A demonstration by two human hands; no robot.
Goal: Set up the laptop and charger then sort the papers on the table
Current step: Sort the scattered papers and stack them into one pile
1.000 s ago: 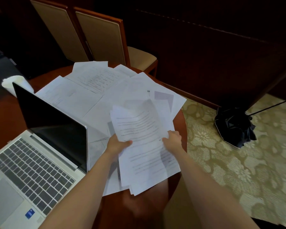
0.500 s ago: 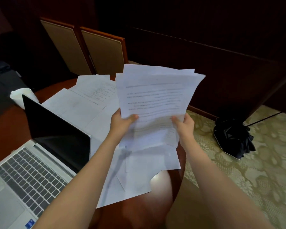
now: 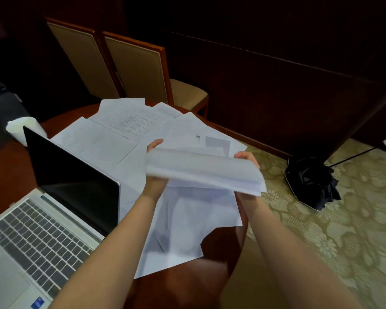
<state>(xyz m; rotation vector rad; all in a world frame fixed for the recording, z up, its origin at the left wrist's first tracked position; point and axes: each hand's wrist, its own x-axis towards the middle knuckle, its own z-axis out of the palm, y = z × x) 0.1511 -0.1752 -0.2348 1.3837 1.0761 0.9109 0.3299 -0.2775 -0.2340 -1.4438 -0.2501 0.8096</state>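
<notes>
Paper stack (blurred) held between left hand and right hand.

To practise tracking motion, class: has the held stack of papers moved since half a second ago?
Yes. The held stack has dropped and tipped flatter, now below the chair back it overlapped.

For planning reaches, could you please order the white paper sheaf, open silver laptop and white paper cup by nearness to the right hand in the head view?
1. White paper sheaf: gripped by right hand.
2. Open silver laptop: left side.
3. White paper cup: far left.
</notes>
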